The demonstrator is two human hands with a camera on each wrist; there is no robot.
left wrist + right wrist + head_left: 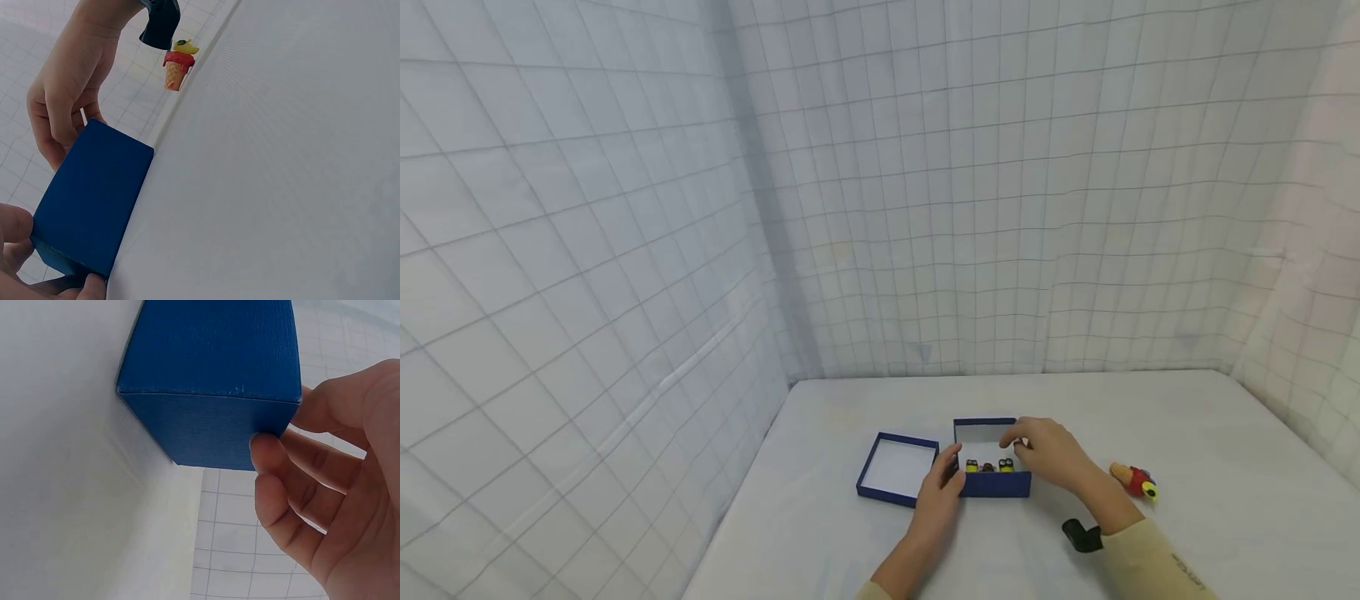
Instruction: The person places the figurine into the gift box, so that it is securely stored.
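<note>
Open blue rectangular cardboard box (996,485) touched at its left end by relaxed fingers of the left hand (936,497); right hand's (1048,454) finger grip can't be told; small yellow figures (1006,466) inside could be toppled if brushed.

left hand (936,492) — thumb apart from fingers | right hand (1047,451) — fingers bent

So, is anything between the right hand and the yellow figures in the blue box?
Nothing visible. The right hand is at the right side of the open blue box, the yellow figures show by its near wall, and the lid lies to the left. The left hand is at the box's left end, clear of that path.
</note>
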